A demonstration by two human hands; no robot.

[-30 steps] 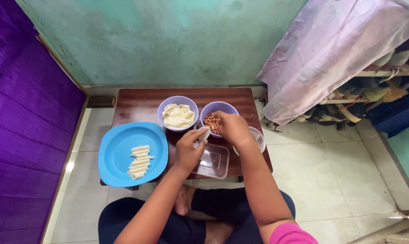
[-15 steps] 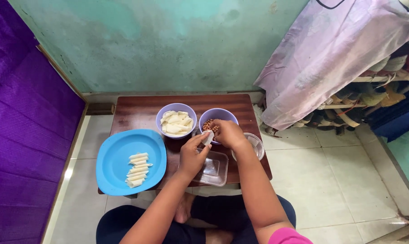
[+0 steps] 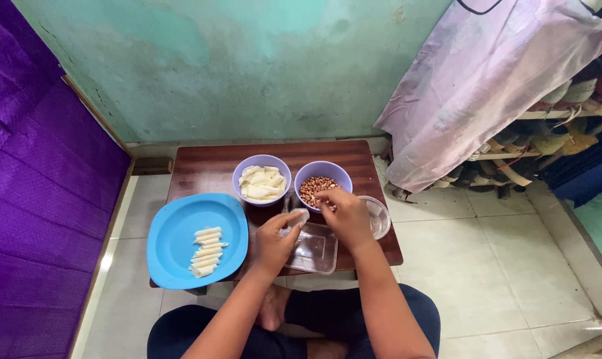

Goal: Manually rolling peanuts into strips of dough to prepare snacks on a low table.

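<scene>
Purple bowls sit side by side at the far part of the small wooden table (image 3: 208, 166): the left bowl (image 3: 261, 179) holds pale wrapper pieces, the right bowl (image 3: 323, 183) holds peanuts (image 3: 314, 187). The person's right hand (image 3: 344, 214) reaches over the near rim of the peanut bowl, fingertips (image 3: 323, 197) bunched together on the nuts. The left hand (image 3: 274, 240) grips a small pale wrapper (image 3: 299, 217) between thumb and fingers, held just beside the right hand and above a clear plastic tray (image 3: 316, 250). A blue plate (image 3: 174, 242) with a row of rolled pieces (image 3: 206, 251) lies to the left. A clear cup (image 3: 378, 216) stands at the right edge.
</scene>
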